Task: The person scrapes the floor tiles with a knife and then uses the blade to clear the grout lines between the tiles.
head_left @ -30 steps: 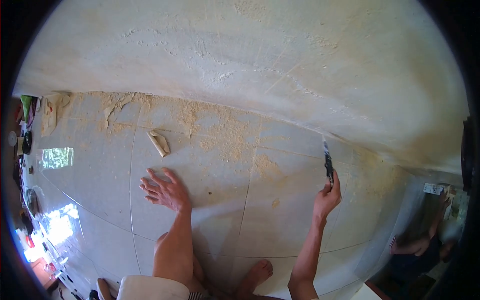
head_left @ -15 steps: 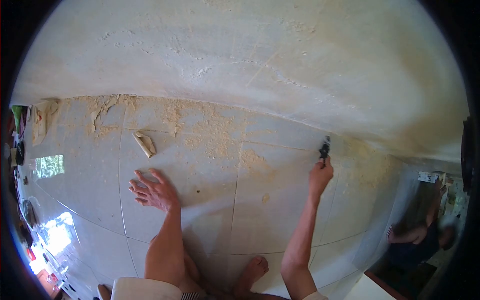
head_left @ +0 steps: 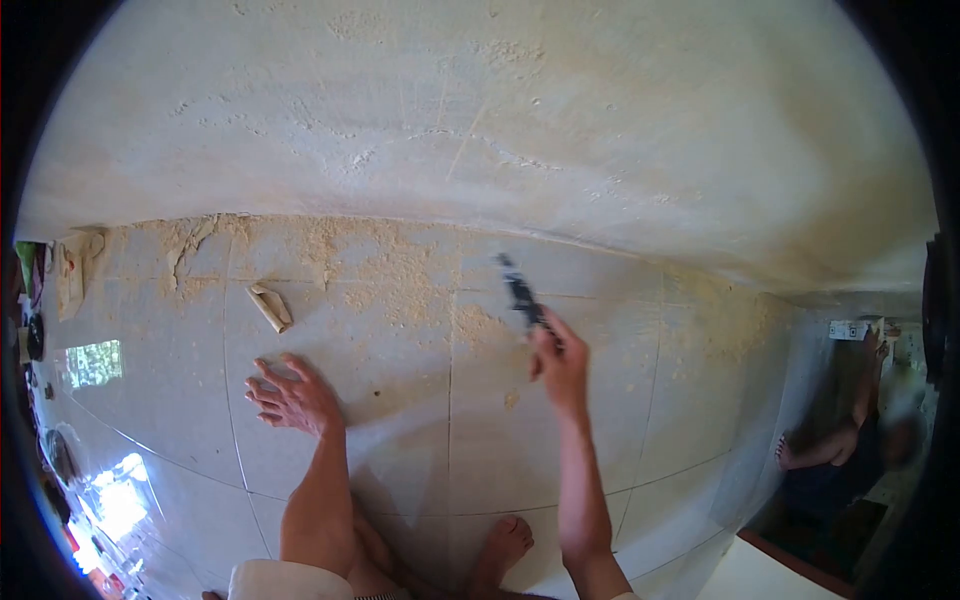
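Observation:
My right hand grips a black-handled scraper, blurred by motion. The tool points up and left, over the floor tiles near the foot of the wall, and its grey tip looks apart from the wall. With fingers spread, my left hand rests on the tiled floor and holds nothing. Just above it lies a curled beige piece, like folded paper or card. Pale flakes and dust are strewn along the wall's base. The whitish wall shows rough, peeling patches.
A crumpled beige bag or paper lies at the far left by the wall. Assorted household items line the left edge. Another person sits at the right, one arm raised near a white socket strip. My bare foot is below.
My right hand has swung left with the scraper, away from the right-hand stretch of the wall's base. My left hand stays planted on the floor; the view has shifted slightly.

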Available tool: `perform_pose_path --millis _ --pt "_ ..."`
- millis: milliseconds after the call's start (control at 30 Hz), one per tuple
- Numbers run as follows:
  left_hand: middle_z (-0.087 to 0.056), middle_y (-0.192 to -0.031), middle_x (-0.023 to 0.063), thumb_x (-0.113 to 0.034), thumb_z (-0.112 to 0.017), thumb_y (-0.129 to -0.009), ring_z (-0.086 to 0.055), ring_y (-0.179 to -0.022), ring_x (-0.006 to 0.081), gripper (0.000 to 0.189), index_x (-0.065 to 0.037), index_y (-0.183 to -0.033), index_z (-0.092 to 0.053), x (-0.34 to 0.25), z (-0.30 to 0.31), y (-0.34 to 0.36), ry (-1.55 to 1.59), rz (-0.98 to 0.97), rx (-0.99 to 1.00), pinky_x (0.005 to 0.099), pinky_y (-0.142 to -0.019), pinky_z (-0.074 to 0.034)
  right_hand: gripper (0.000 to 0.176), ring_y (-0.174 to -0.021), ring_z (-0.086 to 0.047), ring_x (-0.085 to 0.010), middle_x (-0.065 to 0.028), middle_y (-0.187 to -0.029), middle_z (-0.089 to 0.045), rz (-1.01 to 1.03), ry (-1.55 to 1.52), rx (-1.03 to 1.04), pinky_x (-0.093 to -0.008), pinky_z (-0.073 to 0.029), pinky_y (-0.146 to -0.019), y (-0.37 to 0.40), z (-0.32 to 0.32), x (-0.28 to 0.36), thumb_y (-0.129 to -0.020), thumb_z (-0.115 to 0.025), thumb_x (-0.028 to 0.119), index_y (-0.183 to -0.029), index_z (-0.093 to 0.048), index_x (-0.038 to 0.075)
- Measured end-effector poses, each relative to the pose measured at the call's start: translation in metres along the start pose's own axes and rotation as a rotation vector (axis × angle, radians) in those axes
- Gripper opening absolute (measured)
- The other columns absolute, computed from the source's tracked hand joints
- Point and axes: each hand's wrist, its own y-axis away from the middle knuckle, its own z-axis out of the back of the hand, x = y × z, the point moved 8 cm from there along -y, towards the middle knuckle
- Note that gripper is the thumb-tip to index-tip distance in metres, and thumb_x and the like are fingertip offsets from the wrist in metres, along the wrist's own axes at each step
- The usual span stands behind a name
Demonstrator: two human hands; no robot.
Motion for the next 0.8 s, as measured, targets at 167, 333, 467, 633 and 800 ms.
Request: perform_pose_path --millis 167,333,467,633,800 --pt "-0.027 -0.148 0.0178 -0.052 -0.036 -0.095 -0.019 -0.140 0.0352 0.060 -0.019 -0.145 -0.029 -0.003 0.003 0.002 0.009 0.013 0.070 0.0569 -0.110 -0.016 0.030 -0.060 -0.058 -0.0092 -0.0057 -0.086 -0.065 -0.035 0.367 -0.568 -0.0235 -0.049 -0.043 0.023 0.193 -0.026 -0.096 -0.051 0.018 -0.122 -0.055 0.005" --pt "-0.027 -0.148 0.0174 -0.053 -0.035 -0.096 -0.021 -0.139 0.0350 0.060 -0.019 -0.145 -0.029 -0.002 0.002 0.001 0.012 0.009 0.074 0.0578 -0.109 -0.019 0.024 -0.063 -0.063 -0.0184 -0.0124 -0.074 -0.064 -0.199 0.741 -0.843 -0.0336 -0.048 -0.057 0.046 0.337 -0.079 -0.090 -0.051 0.005 -0.112 -0.057 -0.001" --pt "-0.031 -0.147 0.0158 -0.055 -0.035 -0.095 -0.022 -0.139 0.0320 0.059 -0.021 -0.144 -0.033 0.001 -0.003 0.002 -0.011 0.003 0.021 0.0560 -0.108 -0.020 0.025 -0.050 -0.052 -0.0112 -0.0068 -0.070 -0.060 -0.104 0.622 -0.811 -0.0283 -0.041 -0.040 0.038 0.353 -0.103 -0.092 -0.053 0.012 -0.116 -0.059 0.003" --pt "-0.033 -0.146 0.0166 -0.056 -0.033 -0.095 -0.024 -0.138 0.0320 0.059 -0.021 -0.143 -0.034 0.001 -0.004 0.001 -0.011 -0.018 -0.009 0.0561 -0.108 -0.020 0.028 -0.053 -0.048 -0.0156 -0.0104 -0.061 -0.053 0.044 0.758 -0.605 -0.0327 -0.043 -0.052 0.047 0.252 -0.066 -0.092 -0.054 0.012 -0.115 -0.060 -0.003" --pt "-0.032 -0.147 0.0167 -0.057 -0.033 -0.095 -0.025 -0.138 0.0322 0.061 -0.022 -0.144 -0.033 0.002 -0.004 0.002 -0.015 -0.016 0.007 0.0563 -0.107 -0.021 0.033 -0.055 -0.050 -0.0170 -0.0144 -0.063 -0.053 -0.039 0.658 -0.628 -0.0335 -0.044 -0.054 0.056 0.241 -0.075 -0.092 -0.054 0.013 -0.121 -0.057 -0.002"
